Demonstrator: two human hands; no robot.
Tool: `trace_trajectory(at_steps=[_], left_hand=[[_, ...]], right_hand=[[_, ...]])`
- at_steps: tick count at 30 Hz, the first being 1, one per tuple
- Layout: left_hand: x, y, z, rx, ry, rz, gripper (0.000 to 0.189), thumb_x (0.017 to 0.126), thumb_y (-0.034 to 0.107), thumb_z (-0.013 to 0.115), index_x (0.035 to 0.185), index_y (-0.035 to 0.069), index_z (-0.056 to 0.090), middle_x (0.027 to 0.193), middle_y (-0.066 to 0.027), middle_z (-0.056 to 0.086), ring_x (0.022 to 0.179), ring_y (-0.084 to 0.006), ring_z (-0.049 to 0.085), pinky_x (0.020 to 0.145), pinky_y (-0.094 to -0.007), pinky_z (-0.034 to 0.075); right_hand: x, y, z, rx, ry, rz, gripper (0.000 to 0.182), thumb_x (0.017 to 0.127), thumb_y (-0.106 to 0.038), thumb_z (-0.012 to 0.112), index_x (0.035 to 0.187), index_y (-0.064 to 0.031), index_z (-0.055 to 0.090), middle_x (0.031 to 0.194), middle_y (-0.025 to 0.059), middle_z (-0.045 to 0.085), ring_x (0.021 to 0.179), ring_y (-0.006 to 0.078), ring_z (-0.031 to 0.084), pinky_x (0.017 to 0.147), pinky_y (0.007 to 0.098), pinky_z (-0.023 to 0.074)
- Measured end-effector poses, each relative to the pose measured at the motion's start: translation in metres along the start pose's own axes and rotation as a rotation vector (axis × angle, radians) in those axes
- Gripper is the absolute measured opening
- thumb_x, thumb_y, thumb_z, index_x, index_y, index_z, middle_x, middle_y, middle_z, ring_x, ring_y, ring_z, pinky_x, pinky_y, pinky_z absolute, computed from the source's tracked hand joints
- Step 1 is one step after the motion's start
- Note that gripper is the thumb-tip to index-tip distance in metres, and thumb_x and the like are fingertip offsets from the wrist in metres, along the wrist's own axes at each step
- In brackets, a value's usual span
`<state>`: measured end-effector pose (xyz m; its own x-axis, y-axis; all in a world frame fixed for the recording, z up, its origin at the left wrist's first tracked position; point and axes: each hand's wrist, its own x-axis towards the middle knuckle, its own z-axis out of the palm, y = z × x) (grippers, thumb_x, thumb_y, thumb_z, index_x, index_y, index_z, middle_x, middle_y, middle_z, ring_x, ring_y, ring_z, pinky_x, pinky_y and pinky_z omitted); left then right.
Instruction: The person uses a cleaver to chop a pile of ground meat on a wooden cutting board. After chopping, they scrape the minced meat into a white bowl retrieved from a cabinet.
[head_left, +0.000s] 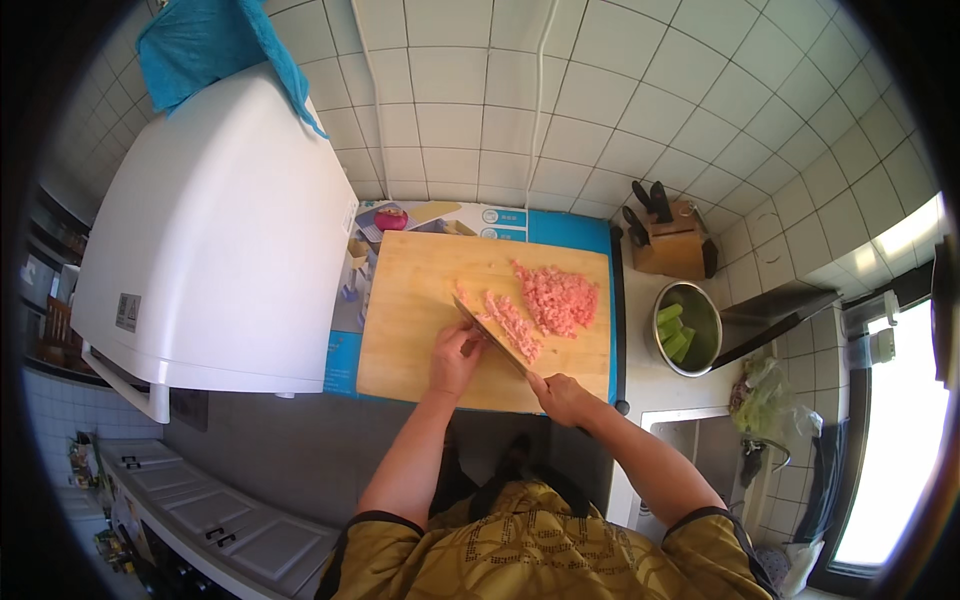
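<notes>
A wooden cutting board (420, 277) lies before me, with a pile of finely chopped pink meat (559, 298) at its upper right. A narrower strip of chopped meat (512, 322) lies beside the pile, along the far side of the blade. My right hand (561, 397) grips the handle end of a kitchen knife (495, 339), whose blade slants up and left across the board. Close against the near side of the blade is my left hand (456, 356), its fingers bent; whether it presses the blade or holds a piece is hidden.
A large white appliance (225, 240) stands left of the board. To the right are a wooden knife block (671, 244), a steel bowl (705, 341) with cut green vegetable pieces (675, 335), and a sink (709, 442). A tiled wall (450, 120) rises behind the board.
</notes>
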<state>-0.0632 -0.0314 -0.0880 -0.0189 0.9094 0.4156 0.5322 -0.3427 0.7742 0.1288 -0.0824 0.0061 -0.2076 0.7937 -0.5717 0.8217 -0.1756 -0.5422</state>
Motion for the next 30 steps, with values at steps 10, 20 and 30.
trace_trajectory(at_steps=[10, 20, 30], left_hand=[[0.002, -0.003, -0.003, -0.002, -0.032, 0.019, 0.015, 0.062, 0.003, 0.071, 0.075, 0.006, 0.063, 0.088, -0.0095, 0.062, 0.085, -0.0269, 0.058, 0.073, -0.035, 0.049], [0.001, -0.002, -0.001, -0.008, 0.008, 0.014, 0.014, 0.063, 0.003, 0.071, 0.073, 0.005, 0.062, 0.085, -0.0094, 0.063, 0.084, -0.0265, 0.058, 0.072, -0.0351, 0.048], [-0.011, -0.018, 0.01, -0.301, 0.082, -0.204, 0.02, 0.065, 0.001, 0.071, 0.083, 0.003, 0.065, 0.087, -0.0107, 0.061, 0.083, -0.0242, 0.061, 0.068, -0.031, 0.052]], right_hand=[[0.013, -0.023, 0.002, -0.028, 0.068, -0.142, 0.065, 0.091, -0.048, 0.027, 0.081, 0.0073, 0.059, 0.084, 0.0347, 0.055, 0.089, 0.0473, 0.053, 0.079, 0.0473, 0.0418], [-0.026, 0.017, 0.001, -0.016, -0.049, 0.108, 0.058, 0.093, -0.042, 0.025, 0.093, 0.0047, 0.058, 0.081, 0.0264, 0.059, 0.079, 0.0406, 0.057, 0.075, 0.0436, 0.0444], [-0.038, 0.004, -0.009, 0.138, 0.05, 0.061, 0.061, 0.091, -0.047, 0.031, 0.076, 0.0061, 0.058, 0.072, 0.0281, 0.057, 0.076, 0.0434, 0.054, 0.074, 0.0436, 0.0431]])
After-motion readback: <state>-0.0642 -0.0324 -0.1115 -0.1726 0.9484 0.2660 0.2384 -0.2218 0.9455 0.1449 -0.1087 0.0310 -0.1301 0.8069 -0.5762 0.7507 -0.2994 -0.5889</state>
